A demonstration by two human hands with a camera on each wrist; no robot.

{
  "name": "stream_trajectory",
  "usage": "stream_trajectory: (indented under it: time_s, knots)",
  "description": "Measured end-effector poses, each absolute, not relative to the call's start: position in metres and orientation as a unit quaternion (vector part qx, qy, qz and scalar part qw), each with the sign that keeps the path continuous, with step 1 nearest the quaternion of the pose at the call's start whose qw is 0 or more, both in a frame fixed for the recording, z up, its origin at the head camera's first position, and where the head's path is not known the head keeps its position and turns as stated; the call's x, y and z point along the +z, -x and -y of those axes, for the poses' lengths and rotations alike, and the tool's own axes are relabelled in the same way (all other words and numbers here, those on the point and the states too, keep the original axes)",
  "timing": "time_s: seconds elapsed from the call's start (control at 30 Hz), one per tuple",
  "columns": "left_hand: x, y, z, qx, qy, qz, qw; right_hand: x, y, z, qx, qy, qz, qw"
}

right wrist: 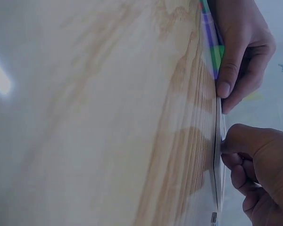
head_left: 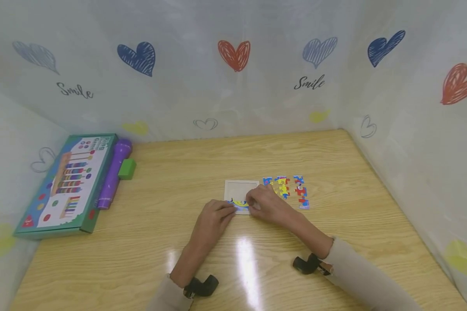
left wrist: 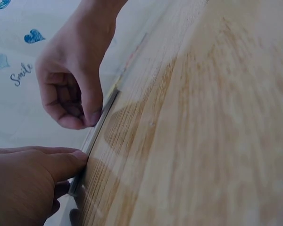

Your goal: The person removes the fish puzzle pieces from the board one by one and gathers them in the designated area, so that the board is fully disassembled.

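A small square puzzle tray (head_left: pixel 226 190) with a pale raised rim lies on the table. Along its near side runs a row of joined blue and yellow jigsaw pieces (head_left: pixel 239 204). My left hand (head_left: pixel 212 222) holds the tray's near left corner, thumb against the edge in the left wrist view. Over the near right part of the tray, my right hand (head_left: pixel 270 205) has its fingers curled and thumb and index finger together, pinching a puzzle piece mostly hidden by the fingertips. Loose strips of joined pieces (head_left: pixel 301 192) lie right of the tray, one partly behind the right hand.
On the left lies a green game box (head_left: pixel 75 183) with a purple toy microphone (head_left: pixel 114 175) along its side. A green block (head_left: pixel 127 169) sits against the microphone. Heart-printed sheeting (head_left: pixel 233 95) rises behind the table (head_left: pixel 171 172) and along its sides.
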State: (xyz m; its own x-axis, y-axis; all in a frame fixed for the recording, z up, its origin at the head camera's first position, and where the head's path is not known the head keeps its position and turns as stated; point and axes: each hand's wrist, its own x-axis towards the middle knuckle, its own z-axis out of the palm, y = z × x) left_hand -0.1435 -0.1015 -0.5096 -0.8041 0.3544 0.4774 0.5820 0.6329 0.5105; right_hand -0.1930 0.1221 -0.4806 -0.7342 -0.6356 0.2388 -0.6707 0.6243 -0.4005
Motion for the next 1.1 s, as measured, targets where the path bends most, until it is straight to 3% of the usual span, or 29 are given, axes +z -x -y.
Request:
stream_trajectory:
  time_s: [0.5, 0.9, 1.1]
  knots:
    - [-0.507, 0.144, 0.099, -0.341, 0.262, 0.888, 0.165, -0.487, 0.192, -0.126, 0.251, -0.384, 0.882, 0.110]
    - [-0.509, 0.145, 0.099, -0.339, 0.261, 0.885, 0.182, -0.479, 0.189, -0.130, 0.253, -0.335, 0.904, 0.077]
    - [-0.509, 0.145, 0.101, -0.338, 0.259, 0.887, 0.179, -0.476, 0.189, -0.135, 0.260, -0.354, 0.894, 0.091]
